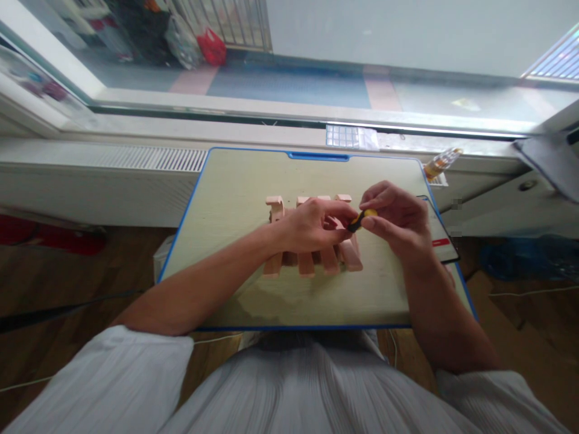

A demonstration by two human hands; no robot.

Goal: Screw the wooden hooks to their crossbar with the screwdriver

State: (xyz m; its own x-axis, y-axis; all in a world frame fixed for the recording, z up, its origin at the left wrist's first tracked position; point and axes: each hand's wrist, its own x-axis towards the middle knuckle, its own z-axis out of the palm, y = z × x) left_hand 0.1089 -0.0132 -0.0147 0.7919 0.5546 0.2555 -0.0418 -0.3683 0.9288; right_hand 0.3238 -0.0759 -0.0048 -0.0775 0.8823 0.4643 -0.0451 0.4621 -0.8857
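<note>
My right hand (398,220) pinches the yellow end of a small yellow-and-black screwdriver (362,218) between thumb and fingers. At its dark lower-left end, the thumb and index finger of my left hand (316,224) close on it as well. Below my left hand stands a light wooden slatted rack (306,265) with curved, upturned ends. My left hand and wrist cover the middle of this rack. Any metal tip on the screwdriver is hidden from me.
The small table (239,181) has a blue rim. A tablet (441,235) lies at its right edge, partly behind my right forearm. A clear bottle (441,164) leans beyond the back right corner. A plastic packet (350,137) rests on the window sill.
</note>
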